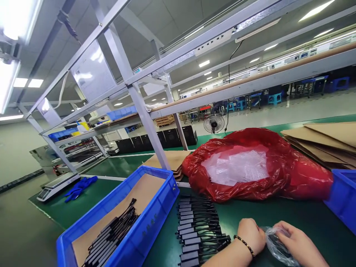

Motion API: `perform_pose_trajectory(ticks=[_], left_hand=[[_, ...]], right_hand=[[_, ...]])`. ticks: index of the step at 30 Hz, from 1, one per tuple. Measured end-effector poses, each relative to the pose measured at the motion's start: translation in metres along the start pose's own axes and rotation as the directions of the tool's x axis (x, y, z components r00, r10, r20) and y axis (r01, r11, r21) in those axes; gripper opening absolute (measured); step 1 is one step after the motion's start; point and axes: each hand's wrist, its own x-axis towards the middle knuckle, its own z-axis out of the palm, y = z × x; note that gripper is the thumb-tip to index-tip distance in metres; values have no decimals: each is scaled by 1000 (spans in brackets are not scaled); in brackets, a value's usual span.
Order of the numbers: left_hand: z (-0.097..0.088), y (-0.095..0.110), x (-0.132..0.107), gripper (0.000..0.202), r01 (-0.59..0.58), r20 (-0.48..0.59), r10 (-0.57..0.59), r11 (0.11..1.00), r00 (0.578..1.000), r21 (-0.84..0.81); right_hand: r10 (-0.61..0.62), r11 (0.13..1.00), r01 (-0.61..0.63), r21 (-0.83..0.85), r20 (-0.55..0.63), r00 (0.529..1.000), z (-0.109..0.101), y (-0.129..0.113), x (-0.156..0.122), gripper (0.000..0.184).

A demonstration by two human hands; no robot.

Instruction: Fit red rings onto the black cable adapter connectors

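The fingers [285, 229] of your right hand [299, 243] are curled closed around a crumpled clear plastic bag [276, 246], while your left hand [251, 234] is folded nearly into a fist, its thumb side pinching the bag's left edge. The bag is between your two hands, low in the view, just above or on the green counter [308, 213]; you cannot tell which from here. A dark beaded bracelet [244, 244] circles your left wrist. Just left of that forearm, black cable adapters [190, 234] lie in a neat row, their cords trailing toward you on the right. Farther left sits a long blue bin [155, 224], lined with brown cardboard [146, 191] and holding a pile of more black pieces [112, 237]. Beyond your hands, an open red bag [280, 181] slumps around translucent packing sleeves [236, 167]. A second blue crate [342, 200] stands at its right, near flat cardboard sheets [328, 142]. At the far left, a blue glove [80, 188] lies beside a scale [58, 185].
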Motion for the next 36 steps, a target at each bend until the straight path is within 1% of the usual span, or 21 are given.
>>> perform_pose_trajectory(ticks=[2,3,4,6,8,10,12,15,18,22,26,29,33,35,36], left_hand=[[0,4,0,16,-59,-18,59,998,998,-4],[2,5,0,12,-70,-15,70,995,997,-64],[3,7,0,9,-54,2,55,986,998,-160],[5,10,2,12,48,77,-21,928,997,-369],[6,12,2,17,164,165,-95,864,982,-477],[5,13,3,18,220,216,-126,842,968,-492],[3,14,3,20,263,253,-149,818,956,-512],[-2,13,3,27,306,291,-169,790,942,-532],[-7,13,1,30,324,309,-175,775,935,-542],[-9,18,-3,25,301,294,-153,769,943,-564],[-1,26,-4,14,274,278,-137,789,951,-550],[8,26,0,16,244,195,-165,827,967,-507],[13,17,6,18,185,51,-181,882,982,-434],[12,12,7,20,167,20,-173,903,985,-395],[10,11,7,22,166,25,-169,911,985,-377]], right_hand=[[38,999,-39,12,43,998,-7,-4,1,21],[46,998,-47,31,44,998,-10,-6,1,21],[47,997,-49,57,30,998,-12,-8,1,21],[42,992,-43,122,13,999,-14,-13,0,19],[34,981,-35,189,9,999,-14,-16,0,16],[50,969,-47,242,-8,999,-14,-18,3,10],[89,953,-83,291,-7,996,-13,-17,9,6],[128,926,-134,352,41,991,-13,-12,17,5],[136,895,-164,416,97,986,-15,-5,21,5],[120,850,-179,496,149,982,-21,2,20,3],[105,834,-177,522,166,981,-19,2,19,2],[110,843,-177,508,160,981,-13,-2,19,4],[122,868,-171,465,135,983,-3,-6,17,3],[127,882,-167,441,118,985,-3,-6,15,3],[130,888,-166,429,112,985,-4,-7,14,3]])
